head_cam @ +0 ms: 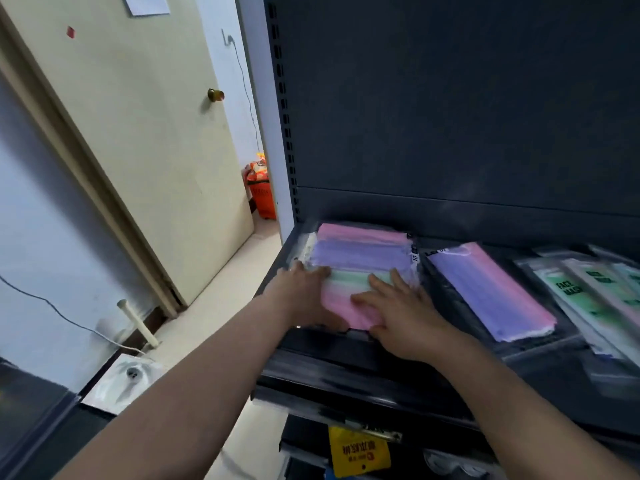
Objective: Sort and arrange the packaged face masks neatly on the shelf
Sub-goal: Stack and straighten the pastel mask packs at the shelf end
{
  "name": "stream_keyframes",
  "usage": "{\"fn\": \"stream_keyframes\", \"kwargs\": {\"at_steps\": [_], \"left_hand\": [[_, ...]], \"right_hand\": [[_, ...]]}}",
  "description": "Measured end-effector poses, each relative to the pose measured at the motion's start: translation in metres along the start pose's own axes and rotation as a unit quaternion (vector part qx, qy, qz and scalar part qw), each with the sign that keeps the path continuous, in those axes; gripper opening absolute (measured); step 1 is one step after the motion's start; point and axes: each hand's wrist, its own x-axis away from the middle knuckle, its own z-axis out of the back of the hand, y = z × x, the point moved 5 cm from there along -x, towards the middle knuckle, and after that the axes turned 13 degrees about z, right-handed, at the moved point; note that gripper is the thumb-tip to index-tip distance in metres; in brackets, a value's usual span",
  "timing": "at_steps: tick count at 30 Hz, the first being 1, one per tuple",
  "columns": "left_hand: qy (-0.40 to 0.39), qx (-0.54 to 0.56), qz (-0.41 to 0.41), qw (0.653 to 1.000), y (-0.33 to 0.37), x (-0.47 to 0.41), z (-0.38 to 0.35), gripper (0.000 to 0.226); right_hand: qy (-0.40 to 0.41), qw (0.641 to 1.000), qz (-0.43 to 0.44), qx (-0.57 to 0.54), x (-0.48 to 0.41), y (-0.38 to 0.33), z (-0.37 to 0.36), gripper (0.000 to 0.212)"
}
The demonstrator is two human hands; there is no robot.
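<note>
Flat and straight-fingered, the left hand (304,292) and right hand (398,317) press the stacked pastel mask packs (360,251); even pressure should square them on the shelf (346,365).

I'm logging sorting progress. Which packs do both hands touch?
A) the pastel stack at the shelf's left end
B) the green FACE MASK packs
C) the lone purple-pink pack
A: the left hand and right hand both rest on the pastel stack on the shelf.
</note>
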Motion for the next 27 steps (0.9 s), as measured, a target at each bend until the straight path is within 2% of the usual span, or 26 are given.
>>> {"fn": "stream_keyframes", "kwargs": {"at_steps": [3, 6, 9, 12, 13, 15, 17, 19, 21, 24, 27], "left_hand": [[0.015, 0.000, 0.001, 1.000, 0.008, -0.008, 0.003, 0.109], [-0.002, 0.023, -0.007, 1.000, -0.001, -0.012, 0.007, 0.105], [-0.028, 0.025, -0.014, 0.999, -0.008, -0.014, 0.011, 0.101], [0.021, 0.030, -0.021, 0.999, 0.005, -0.016, 0.026, 0.099], [0.048, 0.026, -0.037, 0.998, 0.016, -0.016, 0.031, 0.097], [0.077, 0.023, -0.084, 0.993, 0.041, -0.012, 0.036, 0.087], [0.072, 0.029, -0.130, 0.989, 0.069, -0.008, 0.033, 0.076], [0.073, 0.043, -0.161, 0.983, 0.094, -0.006, 0.029, 0.067], [0.084, 0.069, -0.188, 0.976, 0.113, -0.002, 0.029, 0.052], [0.088, 0.098, -0.223, 0.966, 0.143, 0.005, 0.026, 0.036], [0.058, 0.188, -0.194, 0.961, 0.168, 0.008, 0.024, 0.028]], "right_hand": [[0.001, 1.000, -0.015, -0.013, 0.000, 0.009, 0.003, 0.059], [0.013, 0.999, -0.011, -0.042, -0.006, 0.007, 0.001, 0.062], [0.068, 0.995, -0.020, -0.064, -0.002, 0.008, 0.005, 0.058], [0.170, 0.978, -0.125, -0.012, 0.018, 0.034, 0.018, 0.047], [0.182, 0.968, -0.170, 0.021, 0.028, 0.045, 0.019, 0.048], [0.140, 0.954, -0.256, 0.061, 0.049, 0.068, 0.018, 0.060], [0.078, 0.944, -0.314, 0.057, 0.068, 0.088, 0.012, 0.068], [0.051, 0.943, -0.327, 0.041, 0.082, 0.098, 0.006, 0.058], [0.063, 0.945, -0.316, 0.052, 0.091, 0.098, 0.006, 0.044], [0.132, 0.935, -0.316, 0.087, 0.110, 0.094, 0.017, 0.034], [0.209, 0.922, -0.320, 0.067, 0.124, 0.094, 0.031, 0.030]]}}
